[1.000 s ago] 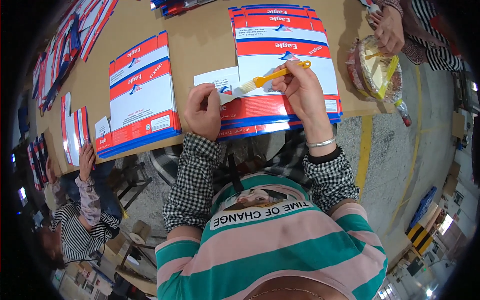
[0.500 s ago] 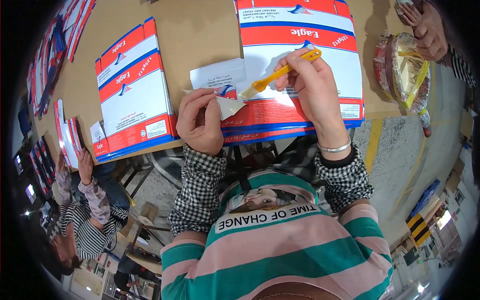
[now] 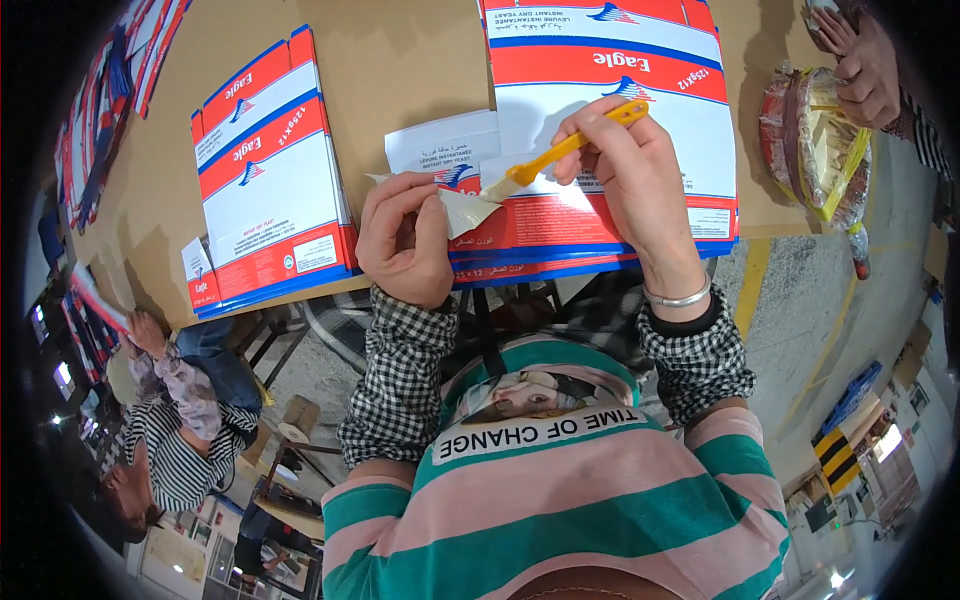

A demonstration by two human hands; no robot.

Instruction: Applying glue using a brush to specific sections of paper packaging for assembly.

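Observation:
My right hand (image 3: 635, 175) grips a brush (image 3: 545, 157) by its yellow handle. Its pale bristles rest at the edge of a turned-back flap (image 3: 462, 214), whose whitish inner side shows. The fingers of my left hand (image 3: 408, 245) are pinched on that flap. Under both hands lies a stack of flat red, white and blue cartons (image 3: 640, 120), reaching to the table's near edge. A smaller printed side panel (image 3: 440, 145) sticks out at the stack's left. Part of the flap is hidden behind my left fingers.
Another stack of flat cartons (image 3: 265, 180) lies left on the brown table (image 3: 400, 50). At the right stands a plastic-wrapped bowl (image 3: 815, 150) with pale paste, a co-worker's hand (image 3: 868, 75) over it. At far left, another co-worker's hand (image 3: 148, 335) holds a carton piece.
The brush stays against the flap with hardly any shift. At left, the co-worker has carried a carton piece off the table's edge. The right-hand co-worker's hand has moved slightly.

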